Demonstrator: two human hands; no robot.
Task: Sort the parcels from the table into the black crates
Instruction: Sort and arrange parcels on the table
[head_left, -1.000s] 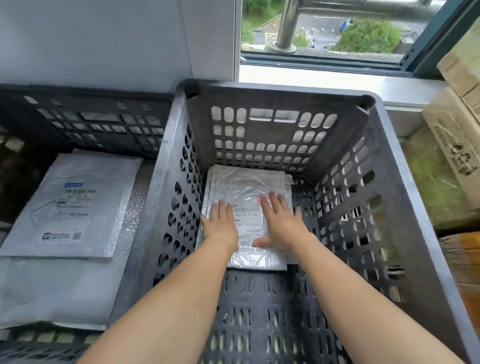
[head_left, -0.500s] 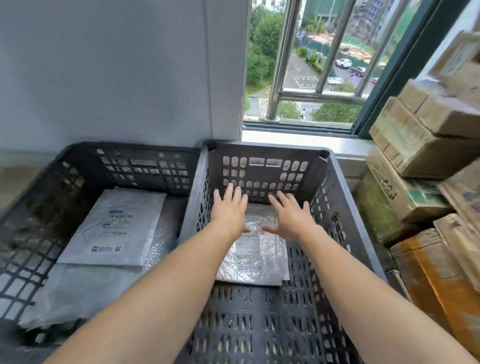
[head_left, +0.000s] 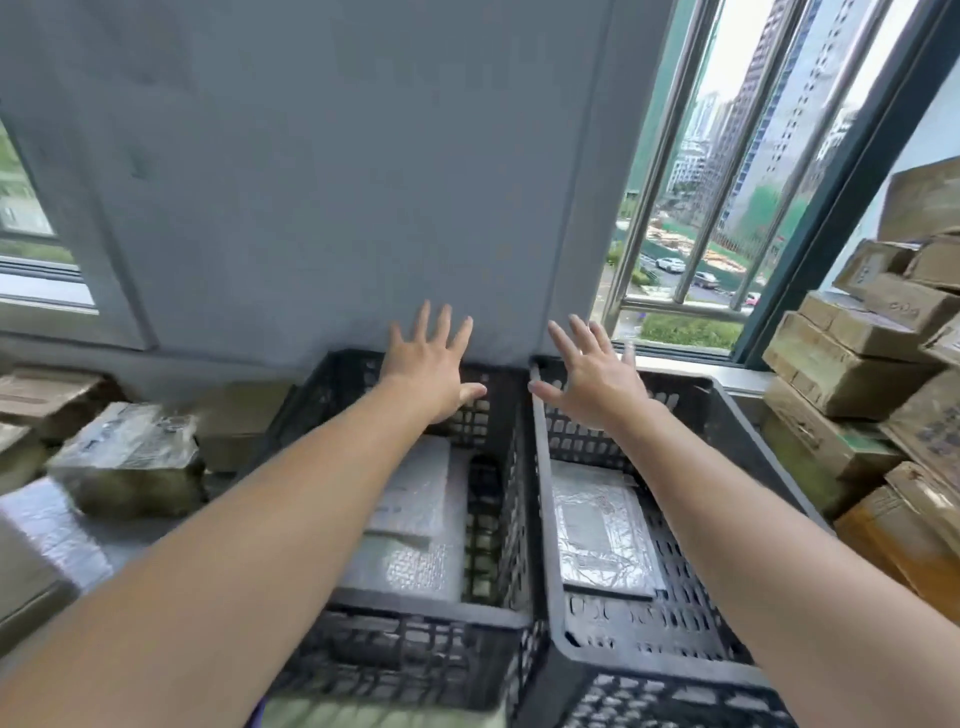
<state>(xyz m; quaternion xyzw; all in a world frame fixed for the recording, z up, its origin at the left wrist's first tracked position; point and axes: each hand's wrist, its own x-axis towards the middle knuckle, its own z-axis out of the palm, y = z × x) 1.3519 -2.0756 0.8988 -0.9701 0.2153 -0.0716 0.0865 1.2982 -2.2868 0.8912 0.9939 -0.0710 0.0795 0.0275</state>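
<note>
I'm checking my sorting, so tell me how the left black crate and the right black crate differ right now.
The left crate holds two bubble mailers, a smaller mailer lying on a larger mailer; the right crate shows one shiny parcel, lying flat. The left crate's load reaches its near wall; the right crate has bare floor in front of its parcel. Both are black, perforated and stand side by side.

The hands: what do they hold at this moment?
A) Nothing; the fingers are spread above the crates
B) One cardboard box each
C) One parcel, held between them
A: the left hand and the right hand are spread flat with nothing in them.
</note>
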